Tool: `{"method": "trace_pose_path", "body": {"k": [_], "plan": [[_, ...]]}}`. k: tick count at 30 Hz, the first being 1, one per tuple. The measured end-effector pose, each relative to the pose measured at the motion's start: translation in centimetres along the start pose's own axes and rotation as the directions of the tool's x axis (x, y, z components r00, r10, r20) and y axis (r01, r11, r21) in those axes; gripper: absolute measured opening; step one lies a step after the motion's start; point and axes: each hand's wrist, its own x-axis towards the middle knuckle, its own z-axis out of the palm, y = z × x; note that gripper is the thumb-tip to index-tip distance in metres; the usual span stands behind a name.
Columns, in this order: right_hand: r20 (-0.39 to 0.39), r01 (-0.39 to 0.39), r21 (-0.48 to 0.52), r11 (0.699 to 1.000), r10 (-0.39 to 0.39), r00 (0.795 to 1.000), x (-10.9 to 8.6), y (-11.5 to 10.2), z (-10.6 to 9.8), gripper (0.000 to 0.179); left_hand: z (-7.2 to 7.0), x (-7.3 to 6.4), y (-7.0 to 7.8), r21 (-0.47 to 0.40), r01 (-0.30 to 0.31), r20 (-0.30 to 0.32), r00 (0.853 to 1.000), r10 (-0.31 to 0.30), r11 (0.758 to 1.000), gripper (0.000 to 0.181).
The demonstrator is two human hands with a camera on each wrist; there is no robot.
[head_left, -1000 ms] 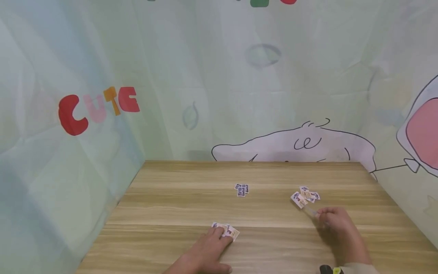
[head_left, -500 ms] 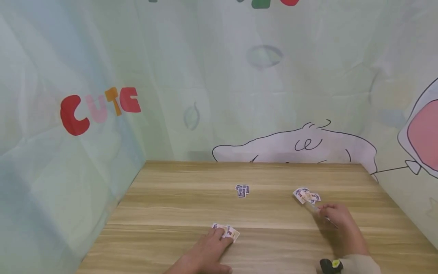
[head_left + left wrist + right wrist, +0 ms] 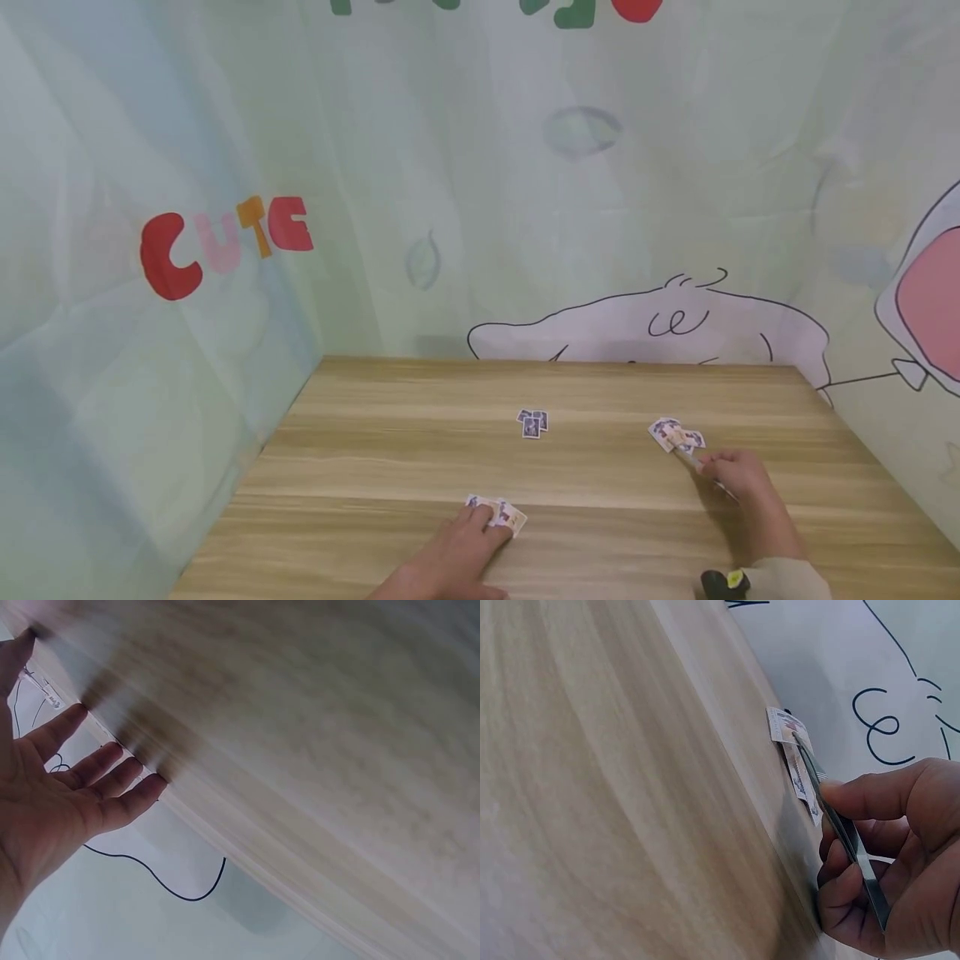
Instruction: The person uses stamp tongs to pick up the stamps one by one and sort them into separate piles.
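My right hand [image 3: 735, 473] grips metal tweezers [image 3: 845, 829] between thumb and fingers. In the right wrist view, their tips touch the top stamp [image 3: 776, 724] of a small pile. That pile of pale picture stamps [image 3: 664, 432], overlapping one another, lies at the right of the table. My left hand [image 3: 459, 546] rests at the front middle, fingertips on two similar stamps [image 3: 513, 517] that lie side by side, partly covered by the fingers. In the left wrist view, the left hand [image 3: 67, 780] has its fingers extended and spread, tips down on the tabletop; the stamps are mostly hidden there.
Several dark stamps with white borders [image 3: 532, 427] lie overlapped near the back middle of the wooden table [image 3: 360, 467]. A printed cloth backdrop [image 3: 420, 183] stands behind the table and along its sides. Dark cables [image 3: 150, 870] show beyond the table in the left wrist view.
The tweezers have carried a stamp right and down onto the right-hand pile, where it now overlaps the others. The left hand has stayed on its two stamps. The head view has tilted up slightly.
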Motion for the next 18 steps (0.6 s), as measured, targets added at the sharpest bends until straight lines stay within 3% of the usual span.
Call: {"method": "trace_pose_path", "body": {"k": [10, 18], "plan": [[-0.011, -0.008, 0.025, 1.0, 0.009, 1.0, -0.18, -0.1, 0.02, 0.028, 0.16, 0.0, 0.05, -0.012, 0.012, -0.004, 1.0, -0.012, 1.0, 0.069], [-0.017, 0.01, -0.05, 0.999, -0.011, 1.0, -0.58, -0.11, -0.35, 0.027, 0.05, -0.02, 0.1, -0.003, 0.017, 0.004, 1.0, -0.017, 1.0, 0.07]]}}
